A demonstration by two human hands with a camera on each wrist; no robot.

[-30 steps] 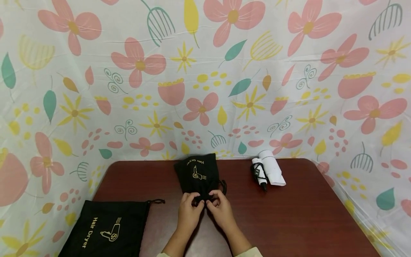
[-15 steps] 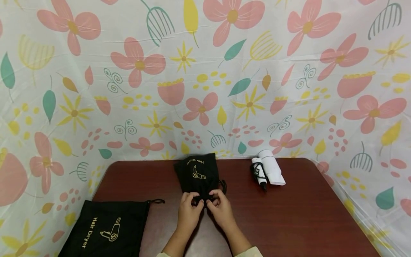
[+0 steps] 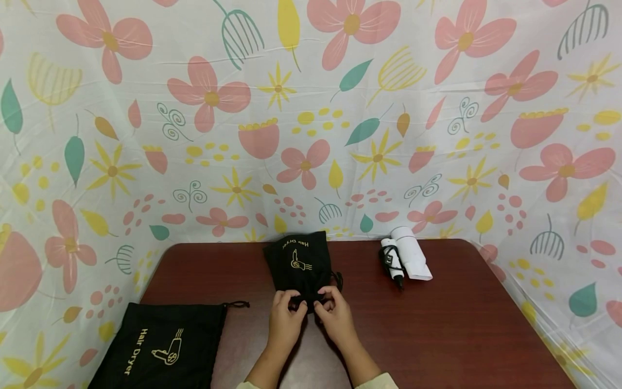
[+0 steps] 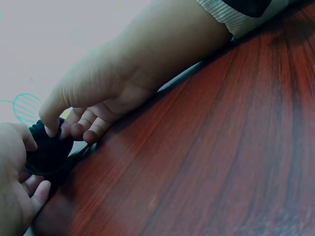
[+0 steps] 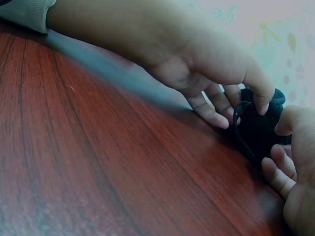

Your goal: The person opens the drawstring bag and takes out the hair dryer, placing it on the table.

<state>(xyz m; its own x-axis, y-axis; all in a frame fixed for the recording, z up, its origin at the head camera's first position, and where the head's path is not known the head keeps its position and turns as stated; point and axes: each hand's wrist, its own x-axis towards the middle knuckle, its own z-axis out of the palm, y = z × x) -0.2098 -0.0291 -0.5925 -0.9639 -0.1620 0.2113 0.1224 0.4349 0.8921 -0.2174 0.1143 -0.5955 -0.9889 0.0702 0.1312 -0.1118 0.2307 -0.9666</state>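
A black drawstring bag (image 3: pixel 301 265), printed "Hair Dryer" with a dryer outline in gold, lies at the table's far edge, its gathered mouth towards me. My left hand (image 3: pixel 285 324) pinches the left side of the mouth between thumb and fingers. On the right side, my right hand (image 3: pixel 336 321) pinches the cloth the same way. Both wrist views show the thumbs on the bunched black fabric (image 4: pixel 48 150); the bag's inside cannot be made out. A cord loop (image 3: pixel 337 281) sticks out at the bag's right.
A second, flat black "Hair Dryer" bag (image 3: pixel 194 346) lies at the front left, its cord (image 3: pixel 238 304) pointing right. At the back right, a white stick-shaped device (image 3: pixel 392 262) wrapped in black cord rests beside a white roll (image 3: pixel 412 256). Floral cloth (image 3: pixel 311 205) hangs behind the dark red table (image 3: pixel 437 335).
Very little differs. My hands have shifted slightly away from each other at the bag's mouth, which stands a touch wider between them.
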